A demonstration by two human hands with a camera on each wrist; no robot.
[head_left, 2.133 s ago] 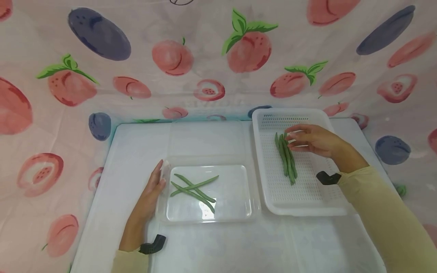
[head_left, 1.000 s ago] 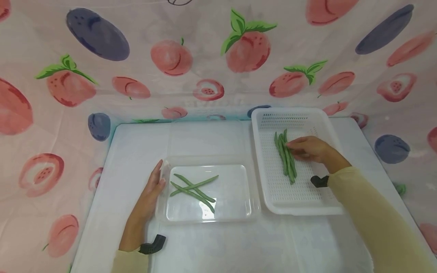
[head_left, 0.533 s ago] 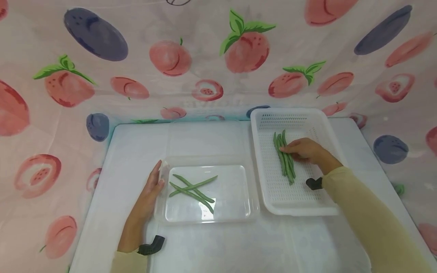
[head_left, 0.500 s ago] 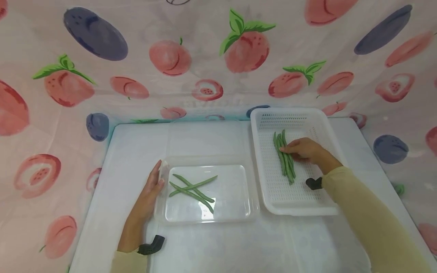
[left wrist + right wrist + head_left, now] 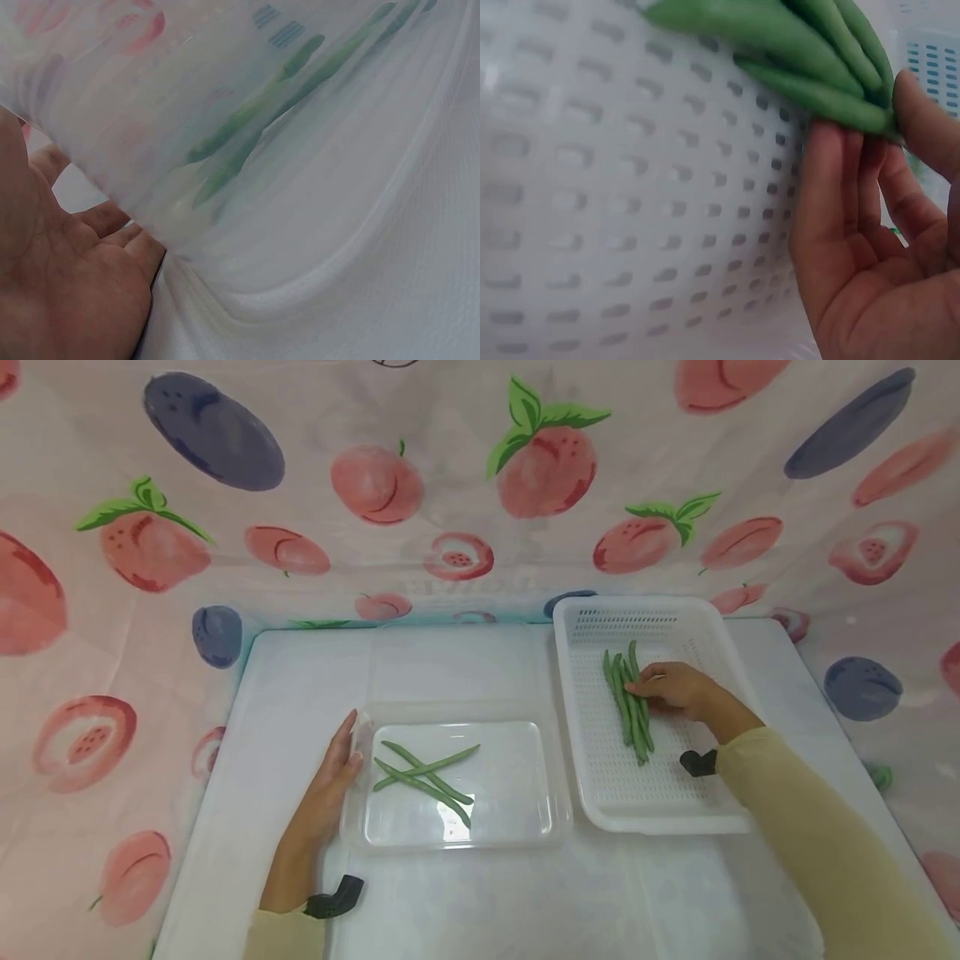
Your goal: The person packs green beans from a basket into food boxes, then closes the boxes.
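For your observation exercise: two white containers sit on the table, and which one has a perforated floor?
The white slotted plastic basket on the right, where the right hand pinches green beans; the clear plastic tray has a smooth floor.

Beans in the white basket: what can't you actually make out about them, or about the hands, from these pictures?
- Head view: the right hand hides part of the beans; their count is unclear.
- Right wrist view: bean ends cut off by the top edge.
- Left wrist view: the clear tray blurs its beans; the left hand is cut off.
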